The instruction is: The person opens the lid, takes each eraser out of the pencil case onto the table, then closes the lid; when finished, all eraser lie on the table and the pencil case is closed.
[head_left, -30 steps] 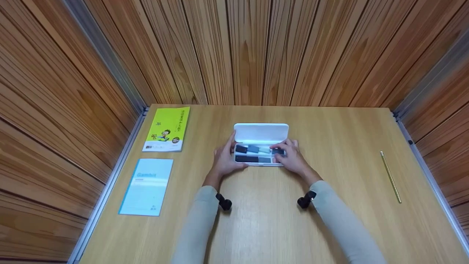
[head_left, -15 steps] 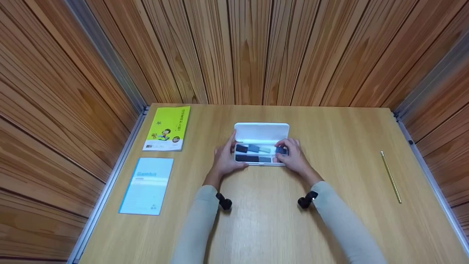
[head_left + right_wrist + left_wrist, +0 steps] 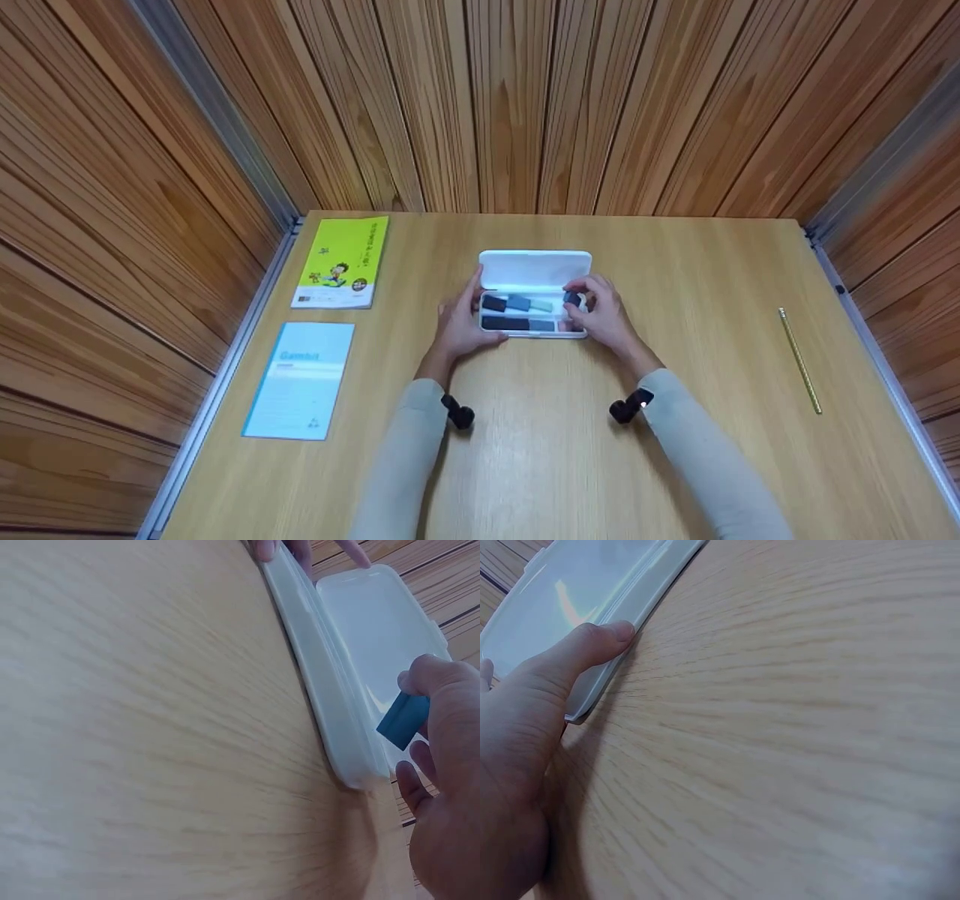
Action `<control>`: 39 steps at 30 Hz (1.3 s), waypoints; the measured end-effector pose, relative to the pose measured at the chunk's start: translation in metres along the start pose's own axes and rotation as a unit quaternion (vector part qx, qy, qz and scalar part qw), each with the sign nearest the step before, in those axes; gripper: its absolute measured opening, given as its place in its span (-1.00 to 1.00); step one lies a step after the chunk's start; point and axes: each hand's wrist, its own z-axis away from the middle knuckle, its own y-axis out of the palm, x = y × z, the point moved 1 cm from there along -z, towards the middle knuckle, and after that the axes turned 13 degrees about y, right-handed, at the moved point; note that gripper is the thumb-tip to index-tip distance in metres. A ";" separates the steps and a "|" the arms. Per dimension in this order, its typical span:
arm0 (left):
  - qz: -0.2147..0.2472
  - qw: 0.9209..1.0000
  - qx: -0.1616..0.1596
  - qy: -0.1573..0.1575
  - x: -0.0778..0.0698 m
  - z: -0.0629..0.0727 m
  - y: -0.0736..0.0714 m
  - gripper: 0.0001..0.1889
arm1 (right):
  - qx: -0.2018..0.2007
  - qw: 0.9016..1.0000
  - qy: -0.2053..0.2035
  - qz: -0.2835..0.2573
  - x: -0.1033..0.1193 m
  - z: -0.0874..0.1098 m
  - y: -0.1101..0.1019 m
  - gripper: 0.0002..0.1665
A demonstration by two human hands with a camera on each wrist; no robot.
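A white pencil case lies on the table with its lid raised, and several small blocks in dark, blue, mint and pink sit in its two rows. My left hand grips the case's left end, the thumb on the front edge. At the right end, my right hand pinches a blue block-shaped eraser between thumb and fingers. In the right wrist view the eraser is held up above the case's rim. My right hand covers part of the compartments beneath it.
A yellow-green book and a light blue notebook lie at the left of the table. A gold pencil lies at the right. Wood-panelled walls enclose the back and sides.
My right hand has taken the blue eraser from the upper row's right end, shifted slightly right and tilted it up. My left hand and the case stay in place.
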 end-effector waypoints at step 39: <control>0.012 1.000 0.009 -0.013 0.002 0.002 -0.003 0.39 | -0.080 0.996 0.019 0.020 -0.047 0.015 -0.100 -0.67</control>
